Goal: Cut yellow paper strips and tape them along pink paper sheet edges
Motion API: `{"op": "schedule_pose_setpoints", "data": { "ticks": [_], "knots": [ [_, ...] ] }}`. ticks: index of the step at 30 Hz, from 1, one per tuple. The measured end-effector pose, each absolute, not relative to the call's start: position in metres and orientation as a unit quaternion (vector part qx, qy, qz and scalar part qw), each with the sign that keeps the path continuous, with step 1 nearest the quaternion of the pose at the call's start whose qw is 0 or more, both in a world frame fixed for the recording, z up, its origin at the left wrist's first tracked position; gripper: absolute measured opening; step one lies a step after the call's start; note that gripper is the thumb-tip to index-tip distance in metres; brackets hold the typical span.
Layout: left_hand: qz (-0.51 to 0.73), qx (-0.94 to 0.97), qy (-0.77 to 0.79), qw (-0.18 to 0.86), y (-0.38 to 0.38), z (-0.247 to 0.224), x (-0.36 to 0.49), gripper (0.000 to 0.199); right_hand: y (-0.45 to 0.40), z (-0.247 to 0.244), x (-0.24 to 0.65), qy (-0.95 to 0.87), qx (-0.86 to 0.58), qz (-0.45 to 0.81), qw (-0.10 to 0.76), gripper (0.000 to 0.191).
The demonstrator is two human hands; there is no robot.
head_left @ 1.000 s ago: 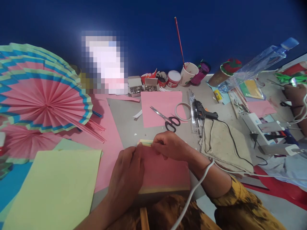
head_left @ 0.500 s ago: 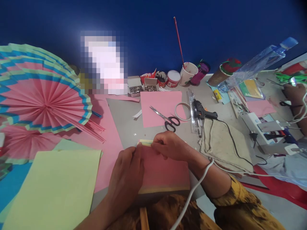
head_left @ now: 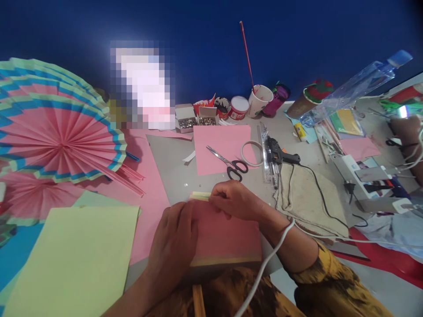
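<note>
Pink paper (head_left: 228, 240) lies right under the person's fingers, a sheet with a yellowish band along the edge nearest the body and a narrow yellow-green strip (head_left: 200, 195) showing at the far edge, just beside the right fingertips. The left hand (head_left: 175, 237) rests over the sheet's left side, palm down, its fingers nearly straight and close together, pressing on the paper with no grip around anything. The right hand (head_left: 234, 200) is curled at the far edge, thumb and forefinger drawn in close against it; from where I stand I can't tell whether they pinch the paper or only press it.

Just beyond the right fingers lie black-handled scissors (head_left: 236, 168), partly over a second pink sheet (head_left: 214, 141), with a tape ring (head_left: 253, 165) behind them. Farther off to the right of those fingers sit a clear ruler (head_left: 264, 152), a black glue gun (head_left: 282, 155) and a folded beige cloth (head_left: 312, 198). Well to the left of the left fingers, a pleated paper fan (head_left: 59, 141) stands spread above a pale yellow-green sheet (head_left: 72, 255).
</note>
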State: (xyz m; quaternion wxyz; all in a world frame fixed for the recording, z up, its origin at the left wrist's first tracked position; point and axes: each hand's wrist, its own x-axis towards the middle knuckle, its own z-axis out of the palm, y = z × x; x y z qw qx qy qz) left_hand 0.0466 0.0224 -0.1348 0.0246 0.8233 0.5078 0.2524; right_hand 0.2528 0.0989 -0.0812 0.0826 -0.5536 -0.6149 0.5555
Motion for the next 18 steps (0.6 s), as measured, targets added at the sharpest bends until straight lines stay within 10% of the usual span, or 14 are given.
{"op": "schedule_pose_setpoints", "data": {
  "ticks": [18],
  "knots": [
    [0.237, 0.832, 0.5, 0.022, 0.0228, -0.1344, 0.0479, 0.057, 0.0993, -0.085, 0.2498, -0.635, -0.551, 0.535, 0.088, 0.025]
  ]
}}
